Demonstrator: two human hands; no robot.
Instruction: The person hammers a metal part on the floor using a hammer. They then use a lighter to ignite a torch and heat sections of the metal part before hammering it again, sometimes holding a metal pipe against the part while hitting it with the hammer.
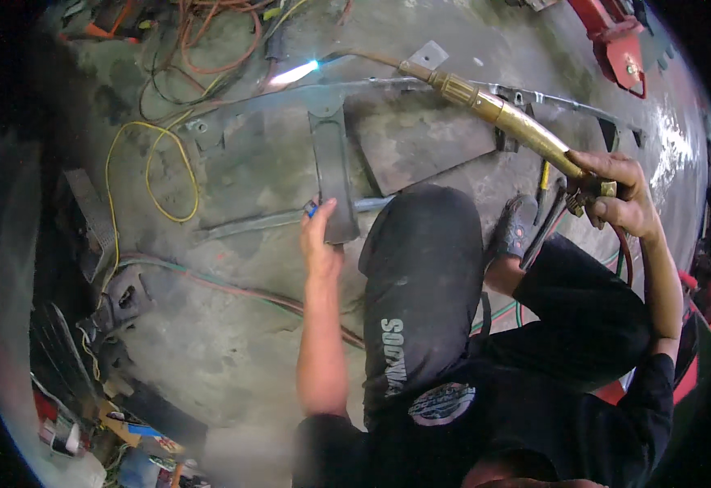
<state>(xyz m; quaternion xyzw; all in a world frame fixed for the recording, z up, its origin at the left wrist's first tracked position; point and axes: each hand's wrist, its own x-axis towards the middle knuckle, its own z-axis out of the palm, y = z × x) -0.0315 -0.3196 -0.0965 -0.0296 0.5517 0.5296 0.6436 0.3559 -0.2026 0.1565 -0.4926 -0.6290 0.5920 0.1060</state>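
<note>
My left hand (323, 232) grips the near end of a flat dark metal bracket (329, 150), with a small blue item by its fingers that I cannot make out. The bracket's far end meets a long metal rail (371, 84). My right hand (615, 195) is closed round the valve end of a brass cutting torch (534, 134). Its nozzle points left, with a bright blue-white flame (294, 73) just above the bracket's far end. A rectangular metal plate (420, 138) lies right of the bracket.
A metal bar (241, 224) crosses the concrete floor behind the bracket. Hoses (193, 276), a yellow cable (152, 171) and coiled red leads (197, 41) lie around. A red steel jack-like tool (615, 41) stands top right; assorted scrap (111, 305) lies left. My knees and sandalled foot (514, 224) are close below.
</note>
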